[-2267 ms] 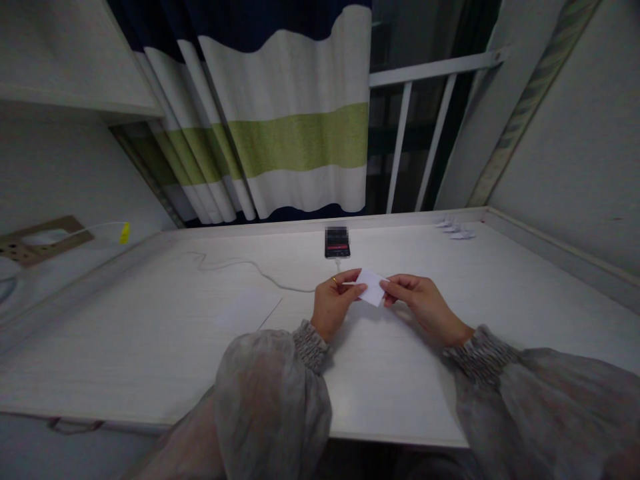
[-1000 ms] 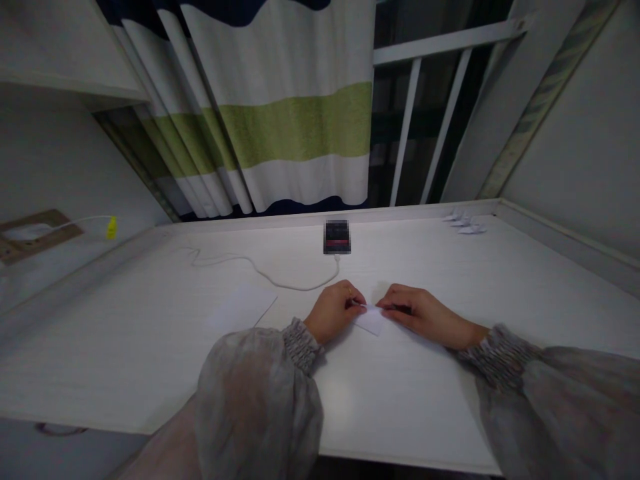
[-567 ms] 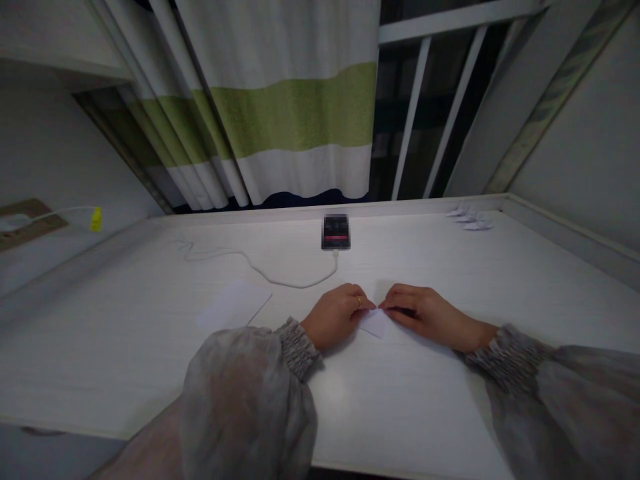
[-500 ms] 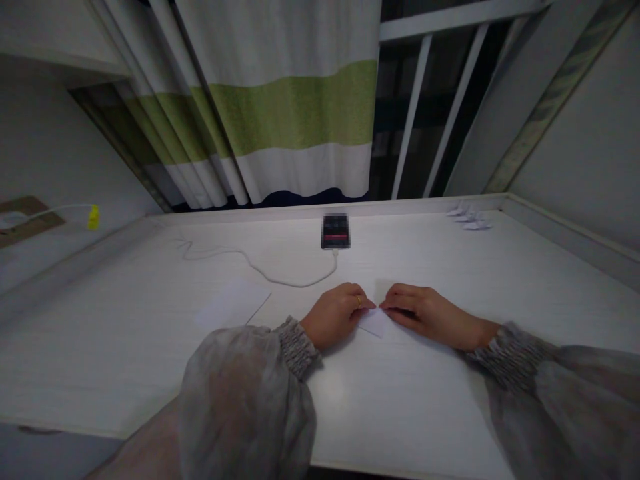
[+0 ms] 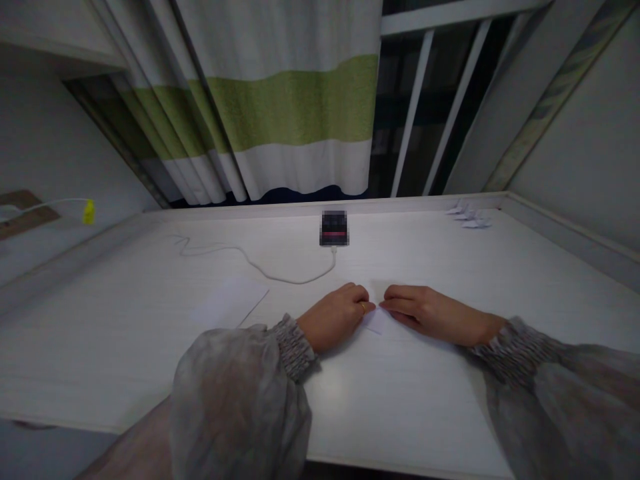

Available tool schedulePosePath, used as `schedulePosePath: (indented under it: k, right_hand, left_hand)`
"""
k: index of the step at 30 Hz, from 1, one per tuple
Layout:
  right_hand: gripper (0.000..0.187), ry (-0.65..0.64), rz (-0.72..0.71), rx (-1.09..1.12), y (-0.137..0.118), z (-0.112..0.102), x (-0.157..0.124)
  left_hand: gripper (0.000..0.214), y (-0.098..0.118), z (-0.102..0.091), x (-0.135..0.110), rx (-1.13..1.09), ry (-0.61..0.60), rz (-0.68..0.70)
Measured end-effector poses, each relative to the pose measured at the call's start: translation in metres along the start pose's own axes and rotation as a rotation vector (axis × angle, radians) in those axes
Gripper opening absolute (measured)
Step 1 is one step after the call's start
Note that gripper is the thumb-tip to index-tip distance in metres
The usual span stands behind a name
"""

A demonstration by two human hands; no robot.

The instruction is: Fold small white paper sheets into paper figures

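Note:
A small folded piece of white paper lies on the white desk between my hands, mostly covered by the fingers. My left hand, with a ring on one finger, is closed in a pinch on the paper's left side. Opposite it, my right hand pinches the paper's right tip, thumb and fingers pressed together. The fingertips of both hands nearly meet at the paper's upper edge. How the paper is folded underneath is hidden.
A stack of white paper lies left of my left forearm. Behind my hands is a phone-like dark device, blurred out, with a white cable running left. Several small folded paper pieces sit at the back right, by the desk's raised edge.
My left hand has shifted slightly over the folded paper, so less of it shows. My right hand stays almost in place. The whole view has moved a little.

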State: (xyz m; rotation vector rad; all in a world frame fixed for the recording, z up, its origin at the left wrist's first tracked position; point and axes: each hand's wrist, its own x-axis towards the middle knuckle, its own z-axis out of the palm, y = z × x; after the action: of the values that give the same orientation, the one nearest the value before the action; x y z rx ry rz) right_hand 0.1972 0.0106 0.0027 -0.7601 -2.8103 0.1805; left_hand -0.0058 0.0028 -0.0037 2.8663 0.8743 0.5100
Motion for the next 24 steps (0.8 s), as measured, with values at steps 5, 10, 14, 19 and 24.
schedulePosePath:
  k: [5, 10, 14, 19, 24]
  right_hand:
    - [0.027, -0.016, 0.021, 0.011, -0.0014, -0.0003, 0.0]
    - [0.027, -0.024, 0.024, 0.049, -0.0022, -0.0006, 0.0007]
    - [0.026, -0.029, 0.033, 0.082, -0.0023, -0.0003, 0.0009]
    - [0.027, -0.075, 0.054, 0.071, -0.006, -0.0047, 0.0026]
    - [0.027, -0.118, 0.08, 0.035, -0.009, -0.009, 0.003]
  left_hand:
    - [0.029, -0.0004, -0.0021, 0.0002, -0.022, 0.0, -0.018]
    - [0.03, 0.0007, -0.0042, -0.0007, -0.02, -0.016, -0.006]
    - [0.031, 0.0014, -0.004, -0.0005, 0.002, -0.015, 0.006]
    - [0.031, 0.0008, -0.0029, 0.0004, 0.039, -0.026, -0.002]
    - [0.029, 0.0013, -0.0048, 0.0018, 0.068, -0.047, 0.054]
